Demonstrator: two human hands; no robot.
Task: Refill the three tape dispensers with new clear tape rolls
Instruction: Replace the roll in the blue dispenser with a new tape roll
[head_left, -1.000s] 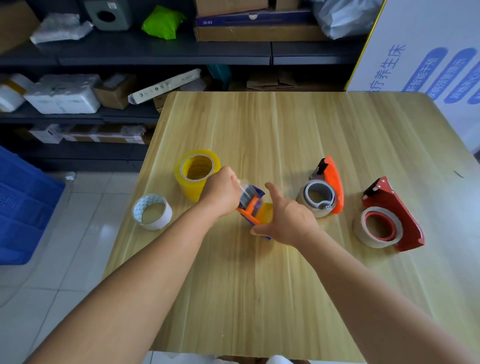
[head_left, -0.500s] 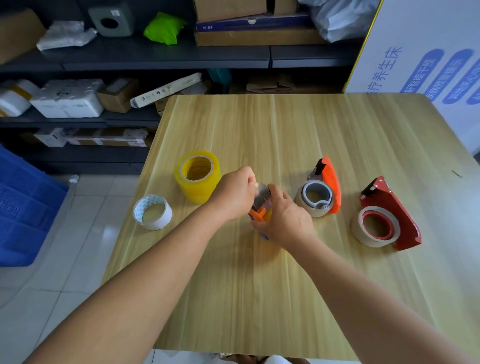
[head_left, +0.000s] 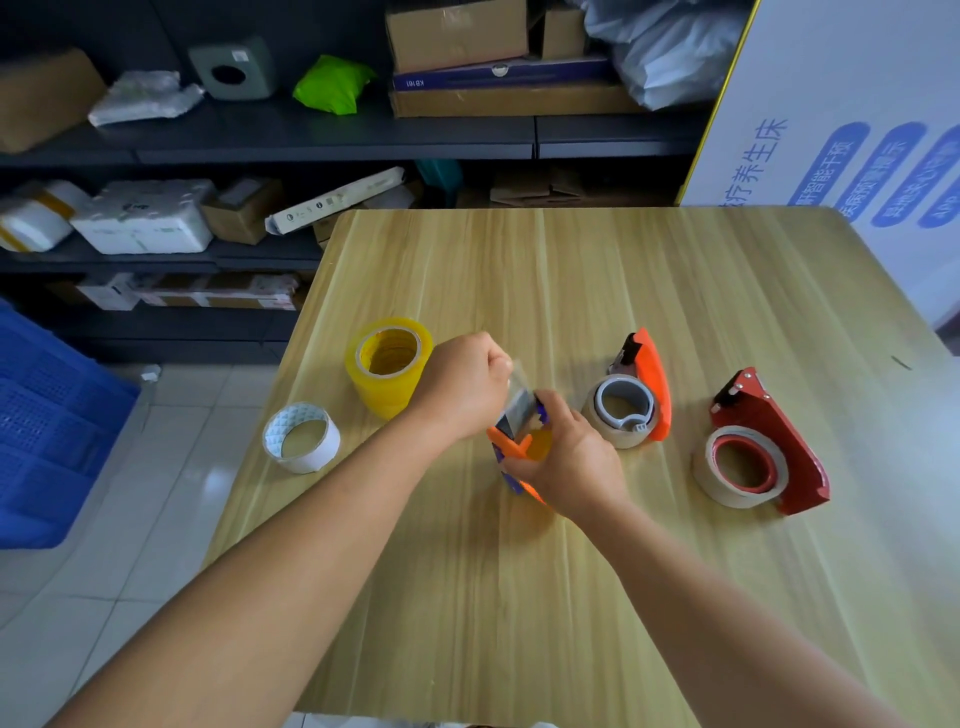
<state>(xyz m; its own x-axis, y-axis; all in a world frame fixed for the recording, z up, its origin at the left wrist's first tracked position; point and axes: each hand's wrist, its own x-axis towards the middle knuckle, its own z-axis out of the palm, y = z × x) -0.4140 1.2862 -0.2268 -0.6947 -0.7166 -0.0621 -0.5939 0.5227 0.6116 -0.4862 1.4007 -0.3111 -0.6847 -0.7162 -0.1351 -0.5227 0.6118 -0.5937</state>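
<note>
A small blue and orange tape dispenser (head_left: 511, 446) stands at the middle of the wooden table (head_left: 571, 291), holding a yellowish clear roll. My right hand (head_left: 569, 460) grips it from the right side. My left hand (head_left: 467, 382) pinches the free end of its clear tape (head_left: 519, 387) just above the dispenser's front. To the right lie an orange dispenser (head_left: 636, 392) with a worn roll and a red dispenser (head_left: 761, 449) with a worn roll. A stack of new clear tape rolls (head_left: 388, 366) stands left of my left hand.
A white empty tape core (head_left: 301, 436) lies near the table's left edge. Dark shelves (head_left: 311, 135) with boxes and packages run behind the table. A white printed board (head_left: 852, 124) leans at the right. A blue crate (head_left: 47, 415) sits on the tiled floor at left.
My left hand has moved right and up, drawing the tape end over the dispenser's front. My right hand has closed in tighter around the dispenser.
</note>
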